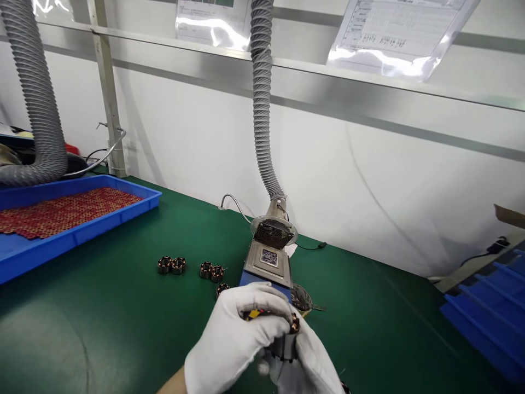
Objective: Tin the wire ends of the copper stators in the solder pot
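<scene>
Both my hands wear white gloves and meet low in the middle of the view. My left hand (233, 339) is closed over the top of a small wound motor stator (287, 342), with copper coils showing at its upper edge. My right hand (311, 364) cups the same stator from below and the right. Just beyond my hands stands a blue solder pot (268, 262) with a square metal top. Several more stators (172, 265) lie in pairs on the green mat (115, 317) to the left of the pot.
A grey ribbed extraction hose (262, 109) hangs down to a fan hood behind the pot. A blue tray (77, 230) with a red patterned sheet sits at the left, with a second hose above it. Blue trays (492, 312) lie at the right edge. A small dish (301, 298) stands beside the pot.
</scene>
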Available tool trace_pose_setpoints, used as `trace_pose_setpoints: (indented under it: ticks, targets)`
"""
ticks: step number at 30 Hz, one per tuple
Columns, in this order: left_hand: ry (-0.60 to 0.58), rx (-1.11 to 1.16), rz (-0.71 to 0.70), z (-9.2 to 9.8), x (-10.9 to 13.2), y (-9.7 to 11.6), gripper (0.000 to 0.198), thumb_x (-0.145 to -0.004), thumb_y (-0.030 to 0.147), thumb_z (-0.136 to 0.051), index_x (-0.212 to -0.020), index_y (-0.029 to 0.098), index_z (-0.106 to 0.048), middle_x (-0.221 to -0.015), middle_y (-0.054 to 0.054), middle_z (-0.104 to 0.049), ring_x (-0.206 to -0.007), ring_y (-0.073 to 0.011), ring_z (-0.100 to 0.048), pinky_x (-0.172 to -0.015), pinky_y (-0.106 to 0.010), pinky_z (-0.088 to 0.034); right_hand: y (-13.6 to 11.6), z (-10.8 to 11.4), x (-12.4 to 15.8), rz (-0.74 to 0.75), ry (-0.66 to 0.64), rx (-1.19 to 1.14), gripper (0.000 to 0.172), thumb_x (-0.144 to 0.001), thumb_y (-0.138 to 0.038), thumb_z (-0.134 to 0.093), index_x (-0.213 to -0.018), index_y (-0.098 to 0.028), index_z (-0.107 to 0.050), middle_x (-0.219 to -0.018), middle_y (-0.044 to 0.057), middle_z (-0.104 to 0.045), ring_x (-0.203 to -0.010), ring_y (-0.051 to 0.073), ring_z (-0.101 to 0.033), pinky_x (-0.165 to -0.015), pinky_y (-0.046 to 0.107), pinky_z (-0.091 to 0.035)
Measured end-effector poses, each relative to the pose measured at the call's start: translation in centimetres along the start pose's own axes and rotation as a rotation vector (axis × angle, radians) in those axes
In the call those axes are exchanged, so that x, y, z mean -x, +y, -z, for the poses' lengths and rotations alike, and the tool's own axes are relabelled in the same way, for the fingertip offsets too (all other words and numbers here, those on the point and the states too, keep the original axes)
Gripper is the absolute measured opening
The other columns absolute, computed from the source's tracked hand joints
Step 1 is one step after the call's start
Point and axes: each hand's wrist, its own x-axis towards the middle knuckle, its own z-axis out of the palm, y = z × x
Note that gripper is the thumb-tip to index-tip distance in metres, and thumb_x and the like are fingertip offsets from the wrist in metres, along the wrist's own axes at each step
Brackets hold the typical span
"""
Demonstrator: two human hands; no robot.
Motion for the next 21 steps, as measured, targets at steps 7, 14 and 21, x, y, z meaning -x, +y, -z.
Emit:
trace_pose_setpoints:
  ticks: [7, 14, 21]
  targets:
    - [0.185, 0.112, -0.21, 1.2, -0.6, 0.3, 0.029, -0.068, 0.04, -0.081, -0.09, 0.024, -0.072, -0.089, -0.001, -0.072, -0.085, -0.0131, -0.065, -0.079, -0.015, -0.05, 2.2, 1.0, -0.1, 0.773, 0.227, 0.762, 0.036, -0.08, -0.022, -0.068, -0.115, -0.025, -0.06, -0.111, 0.01, -0.062, -0.1, 0.024, -0.062, -0.079, 0.033, -0.056]
    - [0.156, 0.248, -0.099, 0.2, -0.5, -0.6, 0.022, -0.066, 0.036, -0.084, -0.078, 0.021, -0.073, -0.074, 0.0, -0.072, -0.068, -0.0096, -0.064, -0.067, -0.013, -0.05, 3.5, 0.5, -0.6, 1.113, 0.251, 1.126, 0.046, -0.08, -0.006, -0.06, -0.12, -0.03, -0.056, -0.112, 0.007, -0.055, -0.099, 0.019, -0.059, -0.076, 0.028, -0.055]
    - [0.159, -0.039, -0.031, 1.7, -0.6, 1.0, 0.026, -0.06, 0.023, -0.083, -0.084, 0.021, -0.073, -0.08, -0.002, -0.072, -0.078, -0.0158, -0.065, -0.07, -0.018, -0.052, 2.8, 0.8, -0.8, 1.095, 0.292, 1.012, 0.041, -0.08, -0.01, -0.064, -0.117, -0.026, -0.057, -0.108, 0.008, -0.056, -0.097, 0.019, -0.06, -0.072, 0.028, -0.056]
